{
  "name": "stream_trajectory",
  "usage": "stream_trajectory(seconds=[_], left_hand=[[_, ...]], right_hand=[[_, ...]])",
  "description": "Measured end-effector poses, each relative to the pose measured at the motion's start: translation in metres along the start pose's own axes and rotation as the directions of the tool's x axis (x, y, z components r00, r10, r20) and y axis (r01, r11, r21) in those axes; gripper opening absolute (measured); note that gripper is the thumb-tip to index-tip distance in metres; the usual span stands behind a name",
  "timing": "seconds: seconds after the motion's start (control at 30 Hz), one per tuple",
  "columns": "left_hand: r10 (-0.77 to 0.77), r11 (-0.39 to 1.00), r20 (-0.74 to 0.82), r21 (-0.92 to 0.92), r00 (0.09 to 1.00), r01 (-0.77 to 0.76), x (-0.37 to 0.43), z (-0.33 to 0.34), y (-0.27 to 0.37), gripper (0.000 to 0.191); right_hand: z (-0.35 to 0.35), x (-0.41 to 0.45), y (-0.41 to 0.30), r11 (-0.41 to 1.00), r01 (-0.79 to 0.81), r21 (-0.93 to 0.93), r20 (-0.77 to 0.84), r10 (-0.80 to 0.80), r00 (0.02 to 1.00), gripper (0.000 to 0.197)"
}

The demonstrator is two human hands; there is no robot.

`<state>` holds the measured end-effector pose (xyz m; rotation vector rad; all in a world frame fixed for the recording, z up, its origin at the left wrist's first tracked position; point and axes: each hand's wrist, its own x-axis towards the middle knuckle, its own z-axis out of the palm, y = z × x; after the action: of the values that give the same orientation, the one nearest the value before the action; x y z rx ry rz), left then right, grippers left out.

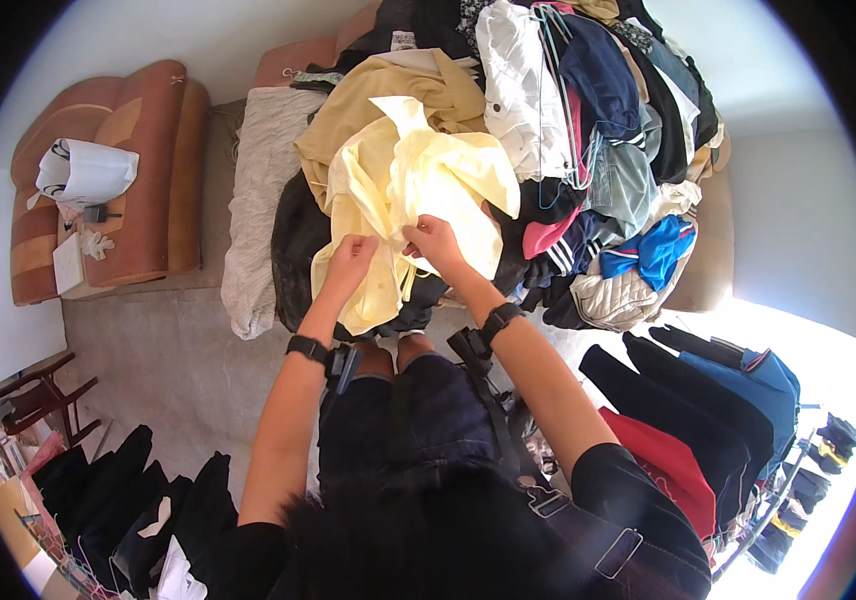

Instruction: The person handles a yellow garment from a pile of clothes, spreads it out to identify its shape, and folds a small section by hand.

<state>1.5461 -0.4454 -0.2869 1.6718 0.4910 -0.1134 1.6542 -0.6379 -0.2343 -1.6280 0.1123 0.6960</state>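
A pale yellow collared shirt (458, 176) is spread over the heap in front of me, its collar pointing away. My left hand (353, 259) pinches the front edge of the shirt on the left side. Just to the right and slightly higher, my right hand (432, 241) pinches the opposite front edge, fingertips close to the left ones. Under the shirt lie a tan garment (368, 94) and a black garment (294, 247). Light blue wire hangers (574, 150) rest on a white jacket (518, 90) to the right.
A large pile of clothes covers the sofa, with a blue garment (649, 251) at its right. A brown armchair (135, 172) holds a white plastic bag (87, 171). Hanging clothes stand at the right, including a red garment (672, 465), and dark ones (150, 510) lower left. A wooden stool (45, 397) is at left.
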Motion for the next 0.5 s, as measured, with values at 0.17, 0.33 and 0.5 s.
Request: stream_trajectory(seconds=[0.17, 0.33, 0.5], left_hand=[[-0.11, 0.994, 0.028, 0.027, 0.993, 0.11, -0.001, 0.036, 0.02, 0.03], [-0.265, 0.918, 0.081, -0.282, 0.961, 0.277, -0.023, 0.039, 0.024, 0.015], [-0.19, 0.927, 0.032, -0.323, 0.981, 0.19, -0.035, 0.029, 0.019, 0.009]], right_hand=[[-0.013, -0.01, 0.014, 0.999, 0.026, 0.029, 0.009, -0.026, 1.0, 0.02], [-0.013, -0.021, 0.02, 0.996, 0.032, 0.083, -0.004, -0.032, 0.999, 0.022], [0.009, -0.038, 0.03, 1.0, -0.024, 0.002, -0.038, 0.024, 0.999, 0.029]])
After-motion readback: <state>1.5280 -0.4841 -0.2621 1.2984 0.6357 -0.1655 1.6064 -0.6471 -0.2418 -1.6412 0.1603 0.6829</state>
